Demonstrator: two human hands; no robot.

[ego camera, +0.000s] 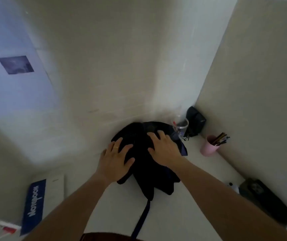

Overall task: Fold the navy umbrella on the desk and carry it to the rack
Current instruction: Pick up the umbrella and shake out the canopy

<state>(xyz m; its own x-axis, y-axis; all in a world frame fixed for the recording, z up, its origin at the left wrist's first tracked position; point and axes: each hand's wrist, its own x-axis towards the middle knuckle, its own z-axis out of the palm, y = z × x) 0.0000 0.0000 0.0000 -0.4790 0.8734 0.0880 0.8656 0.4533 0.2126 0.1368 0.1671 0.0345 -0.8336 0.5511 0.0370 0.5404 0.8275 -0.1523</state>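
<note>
Both hands flat | left hand (115,160), right hand (163,148) | fingers (154,136) spread atop navy umbrella (148,173), gripping nothing

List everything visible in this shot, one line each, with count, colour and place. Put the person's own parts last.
Umbrella: one, navy, collapsed on the desk centre, strap trailing toward the camera.
Desk: one, white, against the walls.
Clear cup: one, transparent, behind the umbrella.
Black object: one, in the corner.
Pink cup: one, holding pencils, right side.
Dark case: one, right edge.
Notebook: one, blue, left edge.
Pictures: two, bluish, left wall.
Left hand: flat on the umbrella, fingers spread, gold ring.
Right hand: flat on the umbrella, fingers spread.
</note>
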